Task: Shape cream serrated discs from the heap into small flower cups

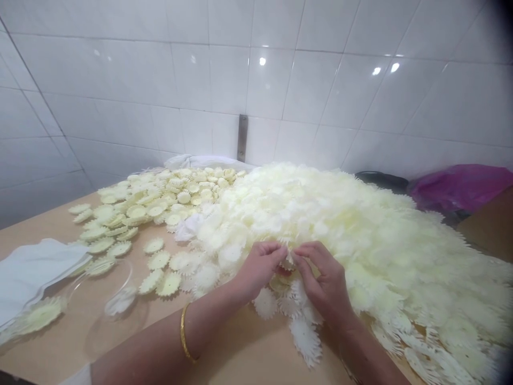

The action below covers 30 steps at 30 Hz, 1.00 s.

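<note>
My left hand [262, 267], with a gold bangle [183, 332] on the wrist, is closed in a pinch. Facing it, my right hand [324, 280] pinches too, and the fingertips almost meet. Between them is the edge of a small pale disc with a toothed rim [287, 262], partly hidden by the fingers. Just below hang or lie several white fringed discs [304, 339]. Behind both hands rises a big heap of thin, pale yellow-white fringed discs [320, 214]; whether they are cloth or paper I cannot tell.
Thicker stacked yellowish discs [156, 206] spread over the table [160, 347] at the back left. White sheets [36, 272] lie at the left edge, beside a clear strand with a white bundle [121, 302]. A magenta plastic bag [460, 187] sits against the tiled wall [224, 80].
</note>
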Available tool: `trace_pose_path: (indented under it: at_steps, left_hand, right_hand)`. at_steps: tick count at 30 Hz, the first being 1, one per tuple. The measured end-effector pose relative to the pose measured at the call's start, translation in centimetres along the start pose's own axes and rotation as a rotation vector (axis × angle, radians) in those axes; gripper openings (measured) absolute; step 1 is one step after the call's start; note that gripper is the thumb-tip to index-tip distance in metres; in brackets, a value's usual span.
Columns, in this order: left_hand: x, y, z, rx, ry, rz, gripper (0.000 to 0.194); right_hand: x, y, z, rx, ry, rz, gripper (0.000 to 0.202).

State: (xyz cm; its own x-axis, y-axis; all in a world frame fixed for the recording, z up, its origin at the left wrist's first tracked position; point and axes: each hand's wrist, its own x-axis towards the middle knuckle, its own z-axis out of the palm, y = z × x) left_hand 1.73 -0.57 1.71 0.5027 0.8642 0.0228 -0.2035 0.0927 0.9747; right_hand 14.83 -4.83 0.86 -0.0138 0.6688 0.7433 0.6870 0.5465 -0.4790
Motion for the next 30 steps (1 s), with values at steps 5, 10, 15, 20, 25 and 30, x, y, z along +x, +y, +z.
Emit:
trace_pose_path:
  at_steps: [5,10,15,20,25,30]
  left_hand:
    - [-0.20,0.03,0.00,0.206,0.012,0.100,0.030]
    - [-0.13,-0.11,-0.05,0.250,0.003,0.108,0.030]
    - [0.02,-0.28,-0.23,0.217,-0.013,0.087,0.034]
    - [0.12,-0.58,-0.21,0.184,-0.029,0.086,0.034]
    - [0.14,-0.64,-0.19,0.183,-0.044,0.087,0.032]
    - [0.23,-0.54,-0.26,0.208,-0.031,0.083,0.030]
  right_hand:
    - [-0.19,0.31,0.01,-0.109,-0.091,-0.013,0.014]
    - [-0.09,-0.11,-0.07,-0.145,-0.085,-0.031,0.017]
    - [0.00,-0.27,-0.08,-0.190,-0.084,-0.067,0.019]
    - [-0.06,-0.01,-0.01,-0.208,-0.094,-0.088,0.020]
    - [-0.05,0.11,0.06,-0.172,-0.085,-0.062,0.020]
    - [0.10,0.02,-0.13,-0.032,-0.067,-0.014,0.017]
